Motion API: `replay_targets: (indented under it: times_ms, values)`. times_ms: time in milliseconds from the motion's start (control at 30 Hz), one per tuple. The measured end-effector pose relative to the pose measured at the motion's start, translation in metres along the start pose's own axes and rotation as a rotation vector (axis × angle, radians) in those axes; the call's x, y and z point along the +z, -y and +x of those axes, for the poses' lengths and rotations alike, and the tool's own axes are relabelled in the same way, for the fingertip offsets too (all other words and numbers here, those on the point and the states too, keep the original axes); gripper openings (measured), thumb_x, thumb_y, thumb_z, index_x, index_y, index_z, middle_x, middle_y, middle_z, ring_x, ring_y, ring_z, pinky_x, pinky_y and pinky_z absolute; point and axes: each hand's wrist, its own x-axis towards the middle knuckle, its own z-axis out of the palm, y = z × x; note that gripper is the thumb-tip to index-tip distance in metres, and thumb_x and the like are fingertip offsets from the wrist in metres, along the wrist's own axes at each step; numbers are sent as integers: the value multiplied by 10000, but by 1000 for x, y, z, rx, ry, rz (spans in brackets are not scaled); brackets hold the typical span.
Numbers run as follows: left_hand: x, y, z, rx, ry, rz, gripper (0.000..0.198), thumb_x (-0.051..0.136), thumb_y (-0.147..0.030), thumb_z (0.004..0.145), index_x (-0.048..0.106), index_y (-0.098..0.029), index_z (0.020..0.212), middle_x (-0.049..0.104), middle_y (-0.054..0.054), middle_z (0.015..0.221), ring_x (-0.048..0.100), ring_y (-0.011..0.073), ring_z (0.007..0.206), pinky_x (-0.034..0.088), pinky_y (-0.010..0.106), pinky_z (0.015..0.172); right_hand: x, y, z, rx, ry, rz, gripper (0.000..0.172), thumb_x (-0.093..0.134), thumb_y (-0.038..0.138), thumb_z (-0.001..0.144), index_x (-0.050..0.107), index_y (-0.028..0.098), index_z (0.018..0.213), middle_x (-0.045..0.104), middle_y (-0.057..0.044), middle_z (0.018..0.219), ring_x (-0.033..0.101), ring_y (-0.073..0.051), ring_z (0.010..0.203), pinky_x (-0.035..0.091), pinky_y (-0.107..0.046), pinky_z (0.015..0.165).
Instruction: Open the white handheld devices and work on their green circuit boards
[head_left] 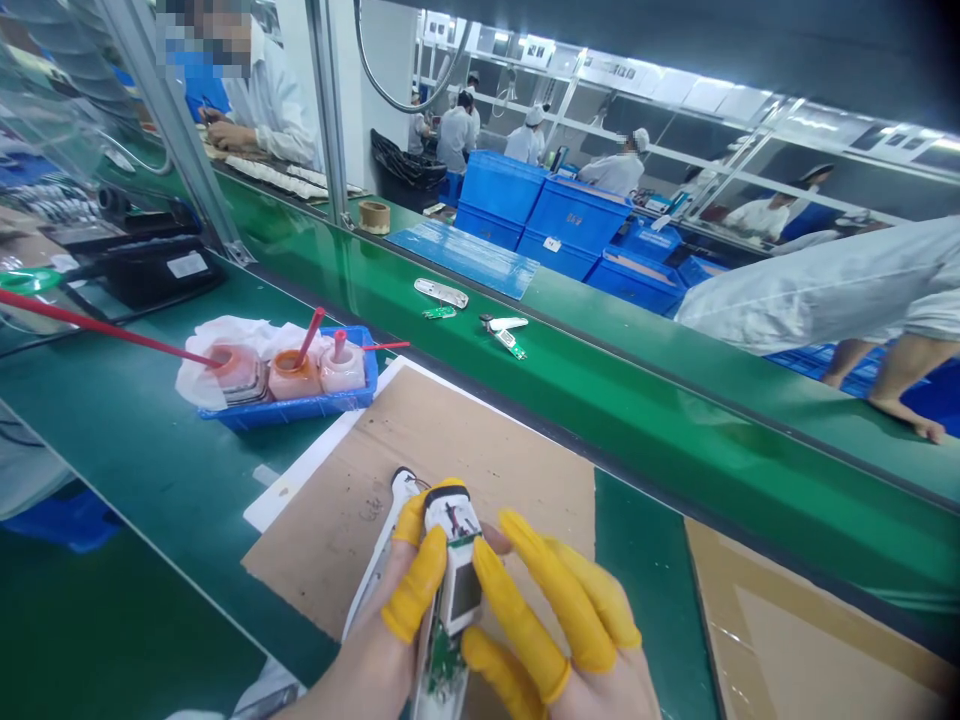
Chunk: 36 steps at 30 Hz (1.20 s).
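My left hand (409,600), with yellow finger cots, grips a white handheld device housing (454,512) that lies open along its length. Inside the housing sits a green circuit board (444,665) with a small grey display (465,592) in a white frame. My right hand (559,630), also in yellow finger cots, has its thumb and index finger against the board and display from the right; its other fingers are bent beside the housing. Thin wires show near the device's dark-rimmed head. A second white housing part (382,540) lies to the left, partly behind my left hand.
Under my hands lies a brown cardboard sheet (517,450). A blue tray (300,405) holds jars with red sticks. Device parts (506,335) rest on the green conveyor belt (637,430). Blue bins (574,215) and a co-worker's arms (892,370) are beyond; another person works at upper left.
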Motion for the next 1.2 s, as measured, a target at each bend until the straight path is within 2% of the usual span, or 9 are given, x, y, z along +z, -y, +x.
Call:
replay_targets:
  times_ms: [167,267,367,433,567,900,1033,1133,1200]
  values:
    - [6,-4,1,-254,33,-149,536,547,-665,773,664,-274,1119,712,63,987,600,297,1127,504,423,901,-7,-8,6,-118,-4,-24,619,584,367,902,318,255,1450,723,19,1037,646,-187,1004,515,-283,870]
    - [6,-2,1,-295,66,-195,554,589,-667,739,654,-283,1133,716,53,983,619,293,1096,514,421,886,-9,-4,10,-112,-20,-85,665,565,422,909,259,249,1473,723,7,1034,636,-215,986,471,-334,850]
    - [4,2,2,-331,66,-239,565,595,-692,711,674,-270,1078,723,58,937,638,298,1055,516,439,882,-8,0,17,-124,-33,-78,551,475,314,975,255,213,1469,737,37,969,652,-178,893,431,-317,802]
    - [3,6,2,-367,31,-249,572,541,-714,734,688,-251,1035,723,70,910,645,297,1039,509,451,896,-8,0,22,-140,-37,-63,386,423,278,997,409,230,1381,740,61,949,656,-165,865,415,-324,790]
    - [2,8,3,-296,-9,-169,593,406,-718,808,666,-262,1085,709,69,967,620,272,1083,488,440,940,-9,-3,30,-161,-37,-71,187,462,303,983,591,250,1108,745,45,903,648,-169,833,394,-331,776]
    - [-8,14,4,-141,-146,-55,507,527,-597,827,555,-299,1236,670,43,1151,563,258,1157,455,374,954,-6,1,37,-168,-8,-54,202,387,242,998,574,207,1066,732,-18,943,641,-168,890,400,-332,854]
    - [-7,14,7,-104,-233,25,490,616,-545,790,533,-299,1205,705,24,909,641,214,887,491,291,728,4,3,27,100,1,152,228,437,273,964,530,201,1159,702,-48,951,656,-174,846,513,-315,781]
    - [5,6,13,-29,-179,135,465,616,-644,727,598,-240,958,619,-24,633,540,134,564,411,229,522,11,2,12,388,-126,399,471,579,397,895,427,238,1311,647,-68,1124,660,-176,919,564,-282,769]
    - [13,2,16,42,-146,206,501,546,-703,735,596,-208,786,580,-26,607,474,101,501,392,223,491,13,3,3,510,-125,581,456,672,376,836,486,282,1241,648,-34,1106,663,-158,913,559,-256,799]
